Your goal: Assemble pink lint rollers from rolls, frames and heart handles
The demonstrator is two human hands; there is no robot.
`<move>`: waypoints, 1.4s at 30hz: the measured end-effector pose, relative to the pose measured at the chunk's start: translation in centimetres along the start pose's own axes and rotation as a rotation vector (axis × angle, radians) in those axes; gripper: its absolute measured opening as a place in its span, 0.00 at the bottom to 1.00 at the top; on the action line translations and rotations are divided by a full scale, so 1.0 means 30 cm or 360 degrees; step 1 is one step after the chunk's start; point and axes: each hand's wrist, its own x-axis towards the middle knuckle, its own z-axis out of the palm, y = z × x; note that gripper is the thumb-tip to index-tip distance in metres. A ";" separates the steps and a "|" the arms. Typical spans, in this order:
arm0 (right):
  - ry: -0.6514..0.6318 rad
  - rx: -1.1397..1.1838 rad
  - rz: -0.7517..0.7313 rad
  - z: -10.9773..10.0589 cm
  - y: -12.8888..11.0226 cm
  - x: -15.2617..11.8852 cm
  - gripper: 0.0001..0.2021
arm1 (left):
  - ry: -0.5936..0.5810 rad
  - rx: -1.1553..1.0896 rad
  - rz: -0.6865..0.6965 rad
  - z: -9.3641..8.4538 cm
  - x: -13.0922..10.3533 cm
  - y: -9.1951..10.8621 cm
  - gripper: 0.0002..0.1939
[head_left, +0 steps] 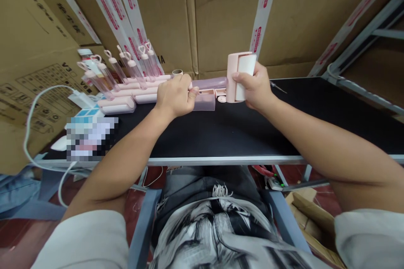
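My right hand [255, 86] is wrapped round a pink and white case [241, 76], held upright above the black table. My left hand [176, 96] is closed, with thumb and fingers pressed together over the left end of some pink pieces; what it grips is mostly hidden. Beside its thumb lies a translucent pinkish sleeve [204, 102], with an open pink part [220, 92] and a small round pink piece [222, 99] to the right. Behind them is a longer translucent purple piece [210, 83].
Several clear tubes with heart-shaped tops [148, 61] and pink-white cases [118, 105] stand at the left. Nearby are a phone-like blurred item [94, 136], a power strip with cables and a bottle [90, 63]. A pointed tool [278, 87] lies at right; cardboard [221, 17] rises behind.
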 end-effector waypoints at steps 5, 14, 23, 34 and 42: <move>0.0032 -0.0033 -0.0030 -0.020 -0.019 0.017 0.34 | -0.0046 0.0029 -0.0031 0.006 0.000 0.020 0.21; -0.0117 -0.0115 -0.0164 -0.067 -0.007 0.047 0.38 | -0.0182 -0.0226 -0.0117 0.002 0.006 0.047 0.27; -0.0150 0.0056 -0.0333 -0.053 -0.016 0.041 0.36 | -0.0173 -0.0004 0.0337 0.026 0.003 0.032 0.26; -0.0174 0.0154 -0.0311 -0.066 0.014 0.052 0.32 | -0.0372 0.0271 0.0209 -0.050 -0.022 0.117 0.20; -0.0178 0.0191 -0.0347 -0.058 0.018 0.049 0.30 | -0.0372 0.0119 0.0238 -0.053 -0.022 0.103 0.22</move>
